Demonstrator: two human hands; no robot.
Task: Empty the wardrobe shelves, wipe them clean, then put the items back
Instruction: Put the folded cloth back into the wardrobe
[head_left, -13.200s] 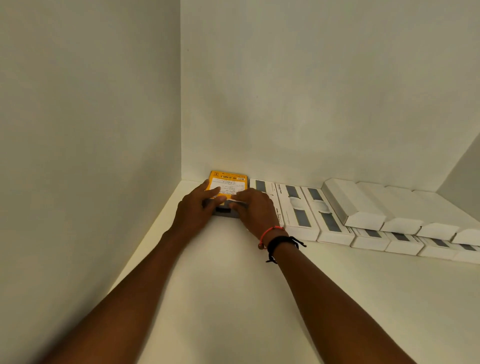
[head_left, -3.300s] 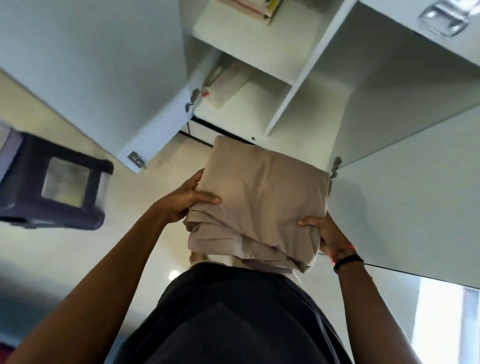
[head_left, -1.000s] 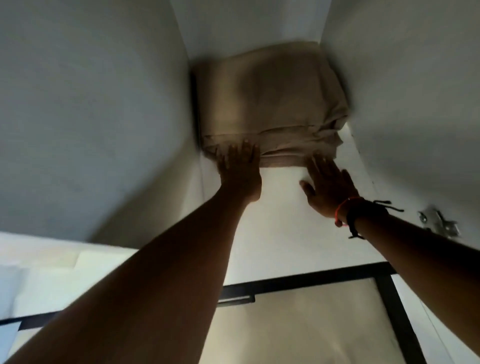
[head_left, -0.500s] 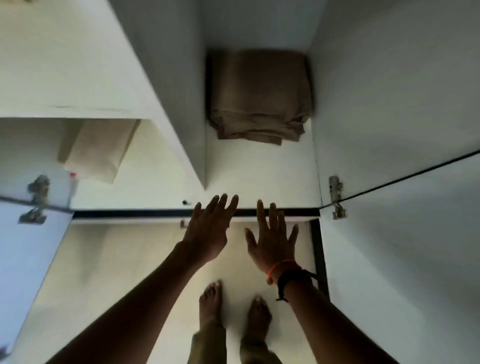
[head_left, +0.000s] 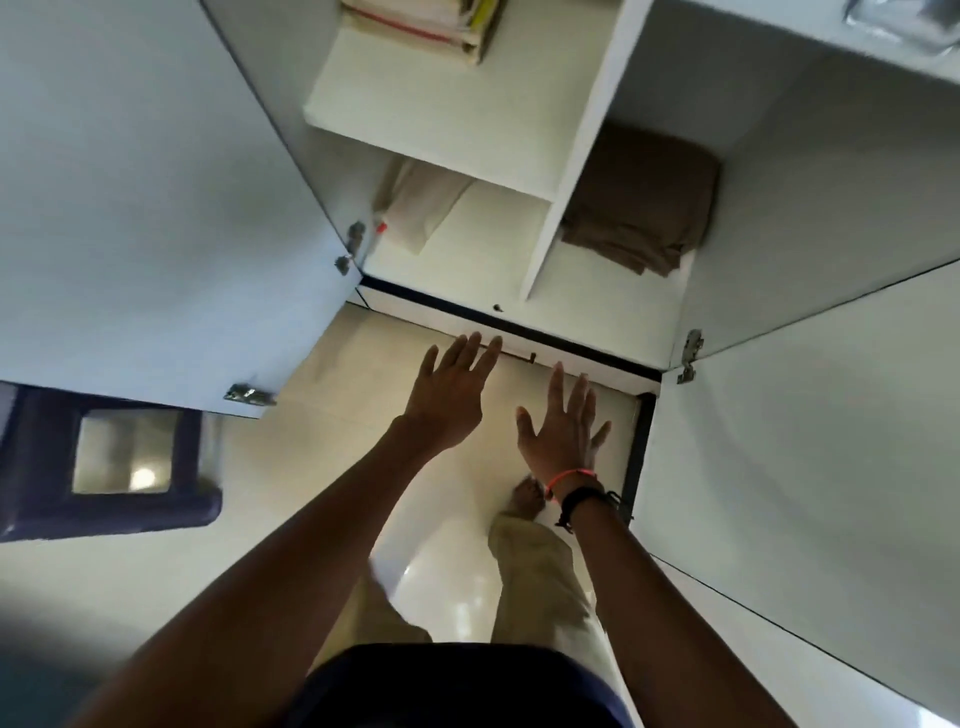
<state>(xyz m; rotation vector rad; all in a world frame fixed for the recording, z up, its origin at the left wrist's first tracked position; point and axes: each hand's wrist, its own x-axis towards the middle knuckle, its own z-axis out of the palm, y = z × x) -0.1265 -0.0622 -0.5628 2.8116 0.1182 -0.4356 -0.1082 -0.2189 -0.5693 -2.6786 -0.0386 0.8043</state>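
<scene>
Left hand and right hand spread wide, empty, near bottom shelf; folded brown cloth shelved far right. Putting-back step seemingly under way; next, likely grasping another item.

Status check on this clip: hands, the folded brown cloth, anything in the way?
Left hand and right hand open, empty, touching nothing. Folded brown cloth lies in the lower right compartment. Nothing between hands and cloth.

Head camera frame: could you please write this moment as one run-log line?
left hand: open, holds nothing | right hand: open, holds nothing | folded brown cloth: lying in right compartment
</scene>
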